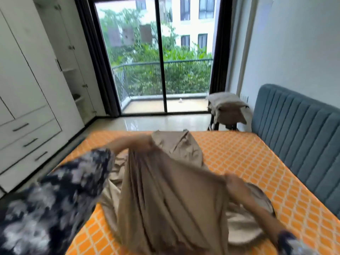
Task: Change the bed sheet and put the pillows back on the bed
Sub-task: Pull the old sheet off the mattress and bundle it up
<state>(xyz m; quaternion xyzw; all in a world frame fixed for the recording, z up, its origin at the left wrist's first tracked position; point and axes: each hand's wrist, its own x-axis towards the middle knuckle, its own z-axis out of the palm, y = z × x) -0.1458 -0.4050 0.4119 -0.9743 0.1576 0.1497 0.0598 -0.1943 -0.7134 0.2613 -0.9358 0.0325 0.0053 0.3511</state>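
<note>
Above the mattress (239,162) the sheet (165,190) hangs between both hands: left hand (149,144) grips it farther out, right hand (233,183) grips it nearer.

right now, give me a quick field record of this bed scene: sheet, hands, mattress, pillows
sheet: beige sheet bunched and lifted over the mattress, not spread
left hand: left hand holds the sheet's upper edge
right hand: right hand holds the sheet's edge, lower and nearer
mattress: orange patterned mattress, mostly bare
pillows: beige pillows piled on a stool beside the blue headboard, off the bed
</note>
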